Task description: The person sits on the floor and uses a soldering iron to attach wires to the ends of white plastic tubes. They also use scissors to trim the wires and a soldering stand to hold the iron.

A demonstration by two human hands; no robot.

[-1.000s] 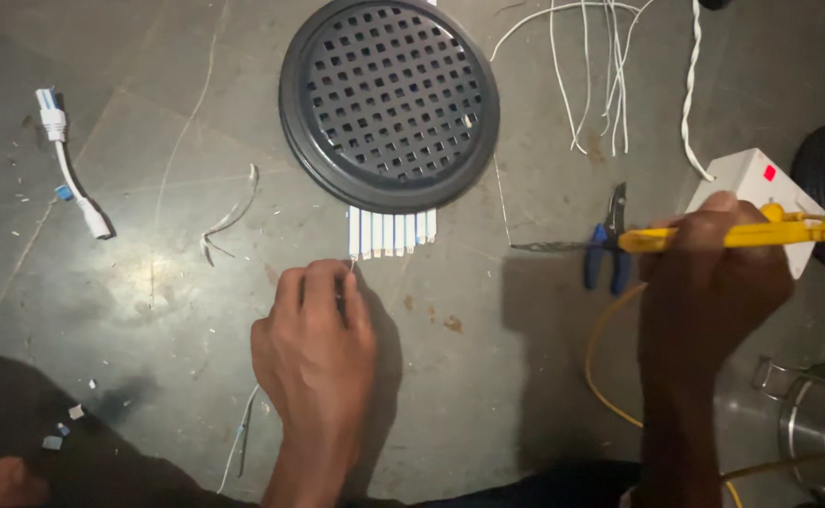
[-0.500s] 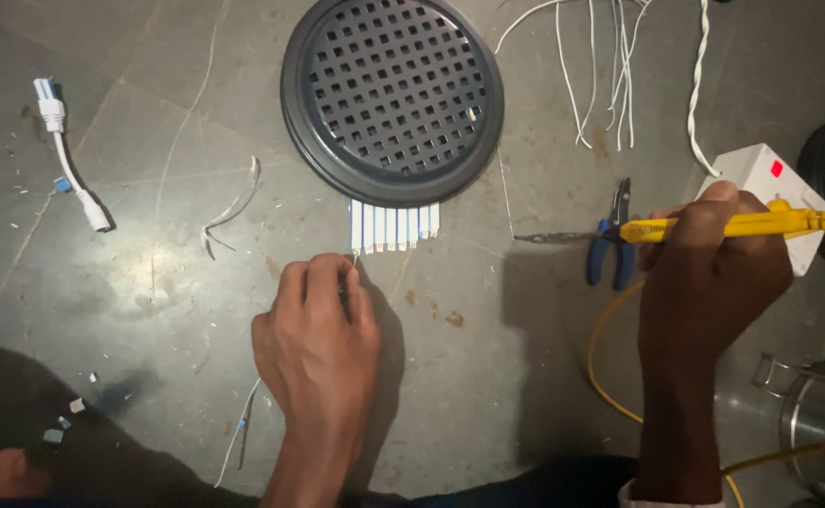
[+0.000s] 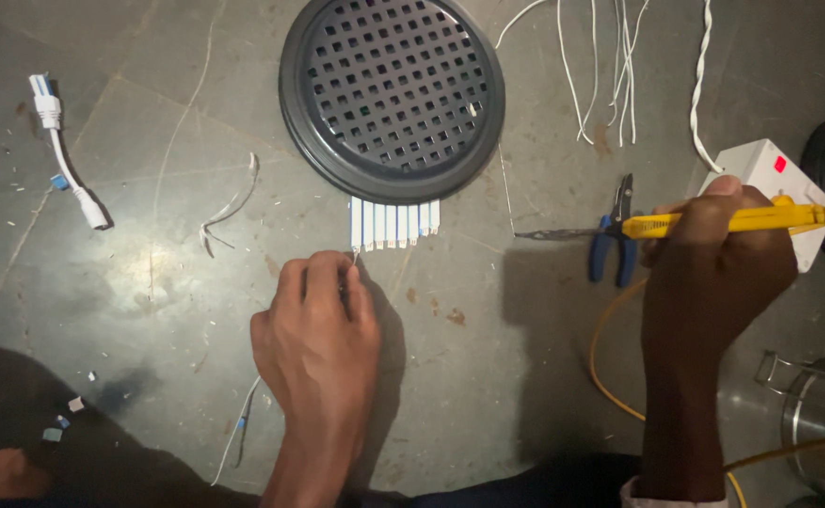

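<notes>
My left hand [image 3: 318,329] rests on the grey floor with its fingers pinched together at the near left end of a row of short white strips [image 3: 393,224]. A thin white wire [image 3: 239,428] runs out from under that wrist. My right hand [image 3: 713,273] grips a yellow-handled soldering iron [image 3: 742,221] held level, its thin metal tip [image 3: 544,234] pointing left toward the strips, about a hand's width from them. Blue-handled pliers [image 3: 612,246] lie on the floor just beneath the iron's shaft.
A round black perforated grille [image 3: 392,94] lies just beyond the strips. Loose white wires [image 3: 610,66] lie at top right, beside a white box with a red mark [image 3: 760,169]. A white plug lead [image 3: 64,155] lies far left. A yellow cord [image 3: 610,376] and a metal can [image 3: 822,423] are at lower right.
</notes>
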